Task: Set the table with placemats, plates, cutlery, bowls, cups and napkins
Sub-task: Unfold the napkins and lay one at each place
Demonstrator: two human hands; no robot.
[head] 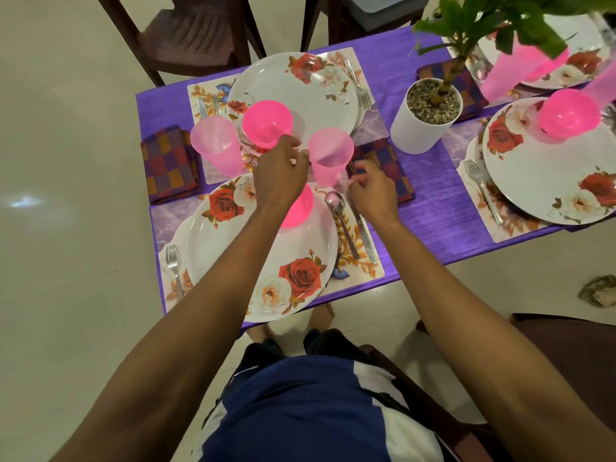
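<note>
The near place setting has a floral plate (pixel 233 248) on a placemat (pixel 363 271), with a pink bowl (pixel 300 208) partly hidden under my left wrist. A fork (pixel 173 265) lies left of the plate; a spoon (pixel 338 211) and a knife (pixel 365 235) lie to its right. My left hand (pixel 280 171) holds the left side of an upright translucent pink cup (pixel 330 158) above the spoon. My right hand (pixel 370 191) has curled fingers pinching the left edge of a checked napkin (pixel 390 161) right of the cup.
The far setting has a plate (pixel 310 88), pink bowl (pixel 266 123), pink cup (pixel 216 145) and napkin (pixel 170 165). A white plant pot (pixel 420 128) stands mid-table on the purple cloth (pixel 433 201). More settings lie at right (pixel 540 181). Chairs (pixel 186 38) stand around.
</note>
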